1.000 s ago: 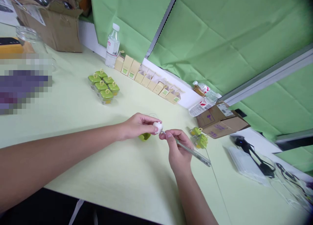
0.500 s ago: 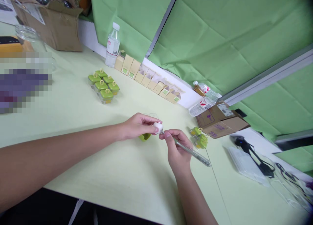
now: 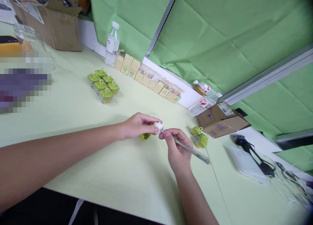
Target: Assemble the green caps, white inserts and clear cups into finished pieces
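Between the thumb and fingers of my left hand (image 3: pixel 137 125) is a small rounded white piece (image 3: pixel 158 126); its kind does not show clearly. My right hand (image 3: pixel 177 146) pinches a slim pen (image 3: pixel 193 150) with a translucent barrel, its tip at the white piece. The pen's back end slants down to the right. Under my left hand lies a green lid (image 3: pixel 145 137), partly covered by the fingers. Just behind the hand a clear rounded container (image 3: pixel 153 115) shows, also partly hidden.
Several green-lidded clear boxes (image 3: pixel 104 84) stand grouped at left, with more green-lidded boxes (image 3: pixel 200 138) at right. Small cartons (image 3: pixel 149 80) line the wall beside a water bottle (image 3: pixel 112 45). A cardboard box (image 3: pixel 221 119) and a black cabled device (image 3: pixel 254 156) are at right.
The pen's back end has risen slightly, while its tip stays at the white piece. Both hands keep nearly the same place and grip.
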Tool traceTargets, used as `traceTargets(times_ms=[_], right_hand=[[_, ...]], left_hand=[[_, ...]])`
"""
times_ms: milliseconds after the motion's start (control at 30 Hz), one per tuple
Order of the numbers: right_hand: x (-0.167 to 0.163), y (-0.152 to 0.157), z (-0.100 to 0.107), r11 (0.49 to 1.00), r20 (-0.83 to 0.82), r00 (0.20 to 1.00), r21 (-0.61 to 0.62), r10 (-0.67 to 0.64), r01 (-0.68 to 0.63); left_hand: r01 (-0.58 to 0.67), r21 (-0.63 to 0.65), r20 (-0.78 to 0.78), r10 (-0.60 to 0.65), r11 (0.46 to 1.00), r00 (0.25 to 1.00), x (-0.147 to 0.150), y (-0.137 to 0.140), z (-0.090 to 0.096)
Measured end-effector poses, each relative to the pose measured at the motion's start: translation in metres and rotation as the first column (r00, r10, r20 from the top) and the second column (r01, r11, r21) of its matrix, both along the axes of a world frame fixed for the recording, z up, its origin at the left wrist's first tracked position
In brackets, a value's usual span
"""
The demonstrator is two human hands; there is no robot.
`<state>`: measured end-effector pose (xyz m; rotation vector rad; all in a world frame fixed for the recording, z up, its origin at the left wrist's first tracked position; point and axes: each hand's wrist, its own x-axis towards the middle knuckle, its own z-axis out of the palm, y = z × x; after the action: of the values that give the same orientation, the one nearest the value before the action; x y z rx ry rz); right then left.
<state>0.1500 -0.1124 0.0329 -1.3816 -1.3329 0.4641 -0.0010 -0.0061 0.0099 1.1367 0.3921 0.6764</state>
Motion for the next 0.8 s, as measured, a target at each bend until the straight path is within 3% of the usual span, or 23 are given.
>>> traceTargets(times_ms=[400,800], right_hand=[[-0.0012,-0.0008,-0.0006,0.999,0.06,0.997,0.031,-0.04,0.038],[-0.0039,-0.001,-0.0031,0.996,-0.024,1.0,0.083,-0.011,0.013]], left_hand=[[0.01,-0.004,0.016,-0.01,1.0,1.0,-0.0004,-0.0014,0.0002],[0.055,0.002,0.03,-0.055,0.998,0.998,-0.0001,-0.0002,-0.0024]])
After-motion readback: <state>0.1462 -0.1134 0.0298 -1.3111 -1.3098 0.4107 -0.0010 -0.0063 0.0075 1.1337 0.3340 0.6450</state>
